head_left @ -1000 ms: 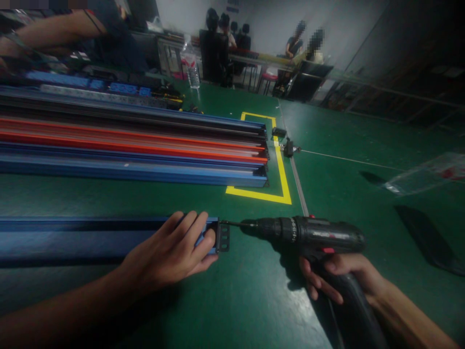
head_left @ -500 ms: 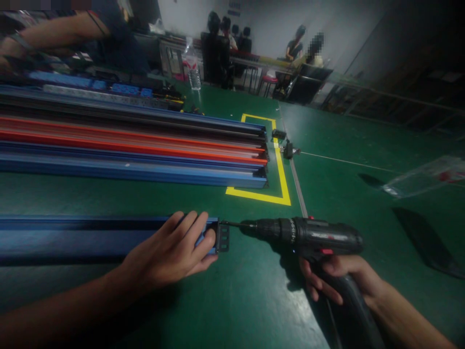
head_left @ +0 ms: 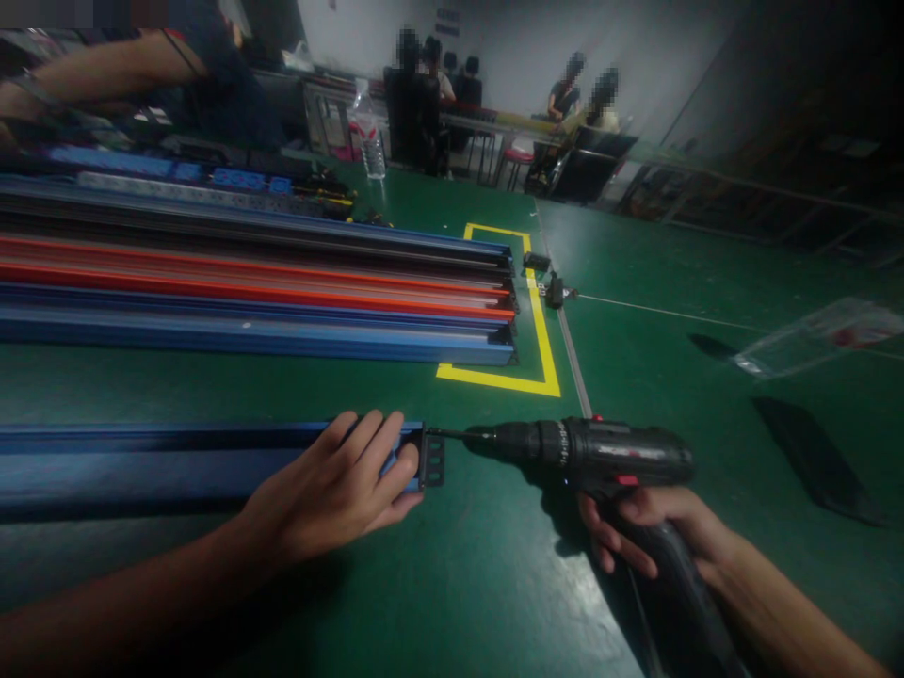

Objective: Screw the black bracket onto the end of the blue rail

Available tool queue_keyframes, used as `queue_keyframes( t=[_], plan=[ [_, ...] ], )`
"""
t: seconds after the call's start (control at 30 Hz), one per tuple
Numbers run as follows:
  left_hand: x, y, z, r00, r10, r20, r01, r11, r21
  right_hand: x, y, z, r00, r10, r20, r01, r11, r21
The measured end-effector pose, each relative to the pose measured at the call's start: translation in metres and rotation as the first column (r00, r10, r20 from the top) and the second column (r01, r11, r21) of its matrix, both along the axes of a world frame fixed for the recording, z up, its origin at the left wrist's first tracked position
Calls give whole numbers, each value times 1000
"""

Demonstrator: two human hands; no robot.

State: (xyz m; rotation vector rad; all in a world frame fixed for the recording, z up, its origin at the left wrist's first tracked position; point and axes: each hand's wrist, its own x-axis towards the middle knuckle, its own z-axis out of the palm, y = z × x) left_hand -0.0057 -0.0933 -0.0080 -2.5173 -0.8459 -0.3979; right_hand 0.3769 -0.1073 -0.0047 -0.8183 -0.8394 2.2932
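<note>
A long blue metal profile (head_left: pixel 162 471) lies on the green table at the left. My left hand (head_left: pixel 353 480) is closed over its right end, thumb and fingers gripping the sides. A black slotted end bracket (head_left: pixel 434 461) sits at that end, just past my fingertips. My right hand (head_left: pixel 636 527) is wrapped round the handle of a black cordless drill (head_left: pixel 621 452) with red accents. Its long thin bit (head_left: pixel 456 434) points left, and the tip meets the upper corner of the bracket; a screw there is too small to make out.
Several blue, black and red profiles (head_left: pixel 282 287) lie parallel behind, ending inside a yellow tape outline (head_left: pixel 540 325). Small black parts (head_left: pixel 555 290) sit by a white string. A bottle (head_left: pixel 368 137) stands behind; a clear bottle (head_left: pixel 819 339) lies at right. A person's arm (head_left: pixel 105 71) reaches in at upper left.
The drill has shifted slightly left with my right hand, its bit tip closer against the bracket corner. My left hand keeps its hold. The camera view has moved a little.
</note>
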Motion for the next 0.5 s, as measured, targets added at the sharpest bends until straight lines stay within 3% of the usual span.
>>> queue_keyframes(
  t=[0.5],
  plan=[
    [3,1,2,998,21,-58,-17,997,70,3,1,-5,1000,16,-15,-16,1000,-3]
  ],
)
